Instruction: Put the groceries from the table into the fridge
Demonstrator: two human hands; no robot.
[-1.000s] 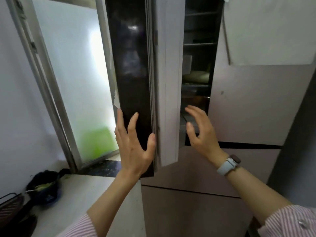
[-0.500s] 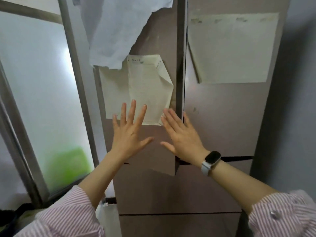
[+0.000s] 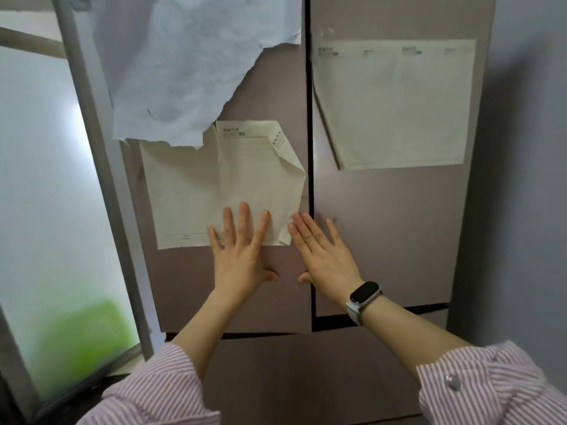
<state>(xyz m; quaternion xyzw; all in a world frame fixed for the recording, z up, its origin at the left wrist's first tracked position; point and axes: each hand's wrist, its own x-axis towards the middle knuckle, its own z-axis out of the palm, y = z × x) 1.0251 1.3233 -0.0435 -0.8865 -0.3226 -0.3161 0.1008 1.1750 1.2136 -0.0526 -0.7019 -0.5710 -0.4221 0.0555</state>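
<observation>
Both hands flat on fridge [image 3: 383,210] upper doors, straddling upright center seam. Left hand [image 3: 242,256] fingers spread on left door; right hand [image 3: 325,256] fingers straight, nearer seam. No groceries in view.

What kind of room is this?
Likely a home kitchen: a multi-door fridge with paper notes stuck on its doors, beside a frosted sliding window. Both hands press the doors.
</observation>
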